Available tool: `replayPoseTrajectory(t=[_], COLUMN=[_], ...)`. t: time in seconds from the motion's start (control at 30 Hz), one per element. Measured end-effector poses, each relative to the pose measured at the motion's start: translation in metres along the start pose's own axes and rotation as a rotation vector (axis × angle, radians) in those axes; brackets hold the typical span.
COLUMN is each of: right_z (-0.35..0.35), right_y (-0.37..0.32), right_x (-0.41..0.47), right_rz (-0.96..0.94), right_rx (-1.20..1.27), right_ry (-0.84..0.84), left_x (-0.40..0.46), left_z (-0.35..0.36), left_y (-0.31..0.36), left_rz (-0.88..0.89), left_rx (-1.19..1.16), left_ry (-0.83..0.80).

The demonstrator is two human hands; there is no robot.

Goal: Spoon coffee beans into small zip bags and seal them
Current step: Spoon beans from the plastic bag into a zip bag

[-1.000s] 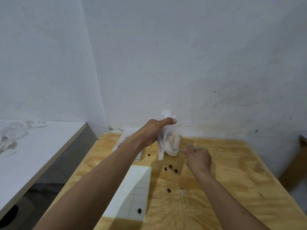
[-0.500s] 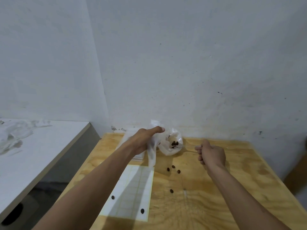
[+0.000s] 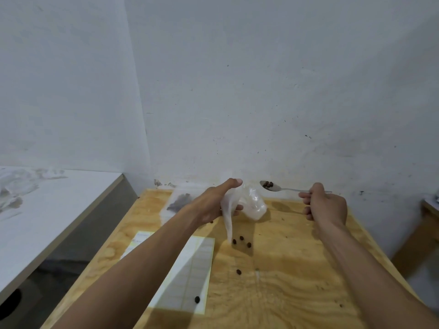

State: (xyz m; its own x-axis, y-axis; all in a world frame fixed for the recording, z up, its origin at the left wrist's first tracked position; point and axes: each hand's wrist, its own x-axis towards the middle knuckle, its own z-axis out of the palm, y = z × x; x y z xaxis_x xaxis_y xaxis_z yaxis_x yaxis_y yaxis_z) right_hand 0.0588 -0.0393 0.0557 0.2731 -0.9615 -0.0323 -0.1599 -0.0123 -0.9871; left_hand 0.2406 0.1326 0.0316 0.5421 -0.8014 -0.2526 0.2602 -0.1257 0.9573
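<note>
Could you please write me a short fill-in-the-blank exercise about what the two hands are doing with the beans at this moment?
1. The right hand holds a ____ loaded with coffee beans.
2. The left hand grips a clear plastic ____.
3. Several loose beans lie on the ____ table.
4. The sheet of paper lies under the ____ forearm.

Missing words: spoon; bag; wooden; left

Soft even light — slight blur
</note>
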Motion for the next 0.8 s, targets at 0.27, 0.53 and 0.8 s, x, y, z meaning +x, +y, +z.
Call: replayPoseTrajectory(t=[0.27,0.53,0.8], right_z=[0.003,0.013,0.014], right_y=[-0.016,-0.045,-0.054], right_x=[-0.010,-0.022,-0.041], right_rz=[-0.022,-0.122,-0.558], right_rx=[0.011,-0.010,-0.278], right_ry=[-0.080,-0.188,-0.240], left_x=[-0.019,-0.038,-0.035], left_z=[-0.026,-0.011,0.001], left_y=[-0.001,-0.001,-0.002], left_rz=[0.014,0.190,0.226], left_rx=[0.275,0.536,0.616], left_ry=[0.160,0.182,0.189])
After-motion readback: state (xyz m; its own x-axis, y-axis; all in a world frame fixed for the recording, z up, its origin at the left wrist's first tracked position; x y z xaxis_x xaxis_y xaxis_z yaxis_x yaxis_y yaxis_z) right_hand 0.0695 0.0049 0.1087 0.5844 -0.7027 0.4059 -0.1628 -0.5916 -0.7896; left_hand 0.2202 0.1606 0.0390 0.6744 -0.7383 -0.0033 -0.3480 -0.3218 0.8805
